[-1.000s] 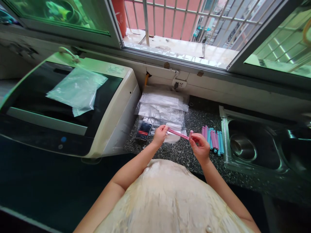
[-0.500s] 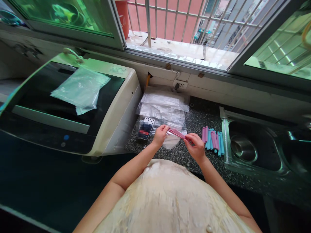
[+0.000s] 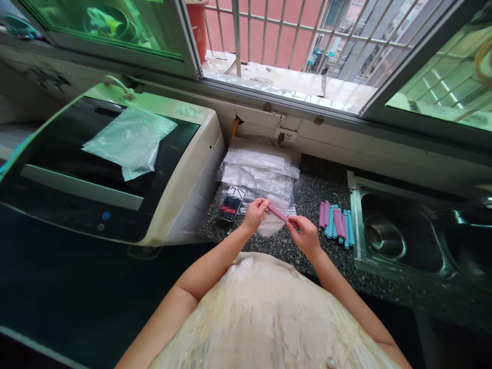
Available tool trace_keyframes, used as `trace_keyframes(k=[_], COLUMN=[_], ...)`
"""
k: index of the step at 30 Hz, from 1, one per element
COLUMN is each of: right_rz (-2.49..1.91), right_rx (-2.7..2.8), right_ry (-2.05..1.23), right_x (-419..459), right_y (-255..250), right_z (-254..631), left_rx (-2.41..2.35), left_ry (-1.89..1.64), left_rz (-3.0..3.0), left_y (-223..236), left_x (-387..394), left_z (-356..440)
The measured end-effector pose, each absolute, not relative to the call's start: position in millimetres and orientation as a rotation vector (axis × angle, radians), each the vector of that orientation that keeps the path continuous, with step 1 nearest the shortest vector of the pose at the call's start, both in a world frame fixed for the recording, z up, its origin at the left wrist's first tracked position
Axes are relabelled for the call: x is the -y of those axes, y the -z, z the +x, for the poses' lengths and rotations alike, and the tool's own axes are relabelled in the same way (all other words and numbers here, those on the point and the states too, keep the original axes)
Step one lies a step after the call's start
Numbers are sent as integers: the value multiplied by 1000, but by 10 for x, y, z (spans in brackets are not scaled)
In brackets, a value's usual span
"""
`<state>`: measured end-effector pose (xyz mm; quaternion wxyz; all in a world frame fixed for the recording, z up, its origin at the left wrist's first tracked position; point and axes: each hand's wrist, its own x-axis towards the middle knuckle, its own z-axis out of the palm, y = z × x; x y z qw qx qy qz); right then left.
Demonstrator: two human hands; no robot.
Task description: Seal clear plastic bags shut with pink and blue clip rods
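My left hand (image 3: 254, 214) and my right hand (image 3: 305, 236) both pinch a pink sealing clip (image 3: 278, 212) held above the speckled counter (image 3: 303, 246). A clear plastic bag (image 3: 271, 224) hangs from the clip between my hands. The left hand grips the clip's left end, the right hand its right end, fingers closed. Just beyond my hands lies a pile of clear plastic bags (image 3: 260, 171).
Several pink and blue clips (image 3: 335, 221) lie right of my hands, beside a steel sink (image 3: 400, 233). A phone (image 3: 230, 204) lies to the left by a white washing machine (image 3: 115, 164) with a plastic bag (image 3: 128, 141) on its lid. A barred window (image 3: 292, 51) is behind.
My right hand has slid left along the pink clip, bringing the hands closer together; the clip now looks closed over the bag's top.
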<state>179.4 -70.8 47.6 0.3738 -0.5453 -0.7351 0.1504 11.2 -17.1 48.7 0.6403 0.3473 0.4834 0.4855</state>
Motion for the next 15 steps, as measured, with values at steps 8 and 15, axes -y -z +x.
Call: trace_keyframes(k=[8,15], right_rz=[-1395,-1379], right_rx=[1865,1857], right_ry=[-450,-410], right_x=[700,701], right_y=[-453,-418], right_z=[1766,1736], left_rx=[-1103,-983], left_ry=[-1091,-1150], left_rz=[772,674], left_y=[-482,-405], left_x=[155,115], left_z=[91,121])
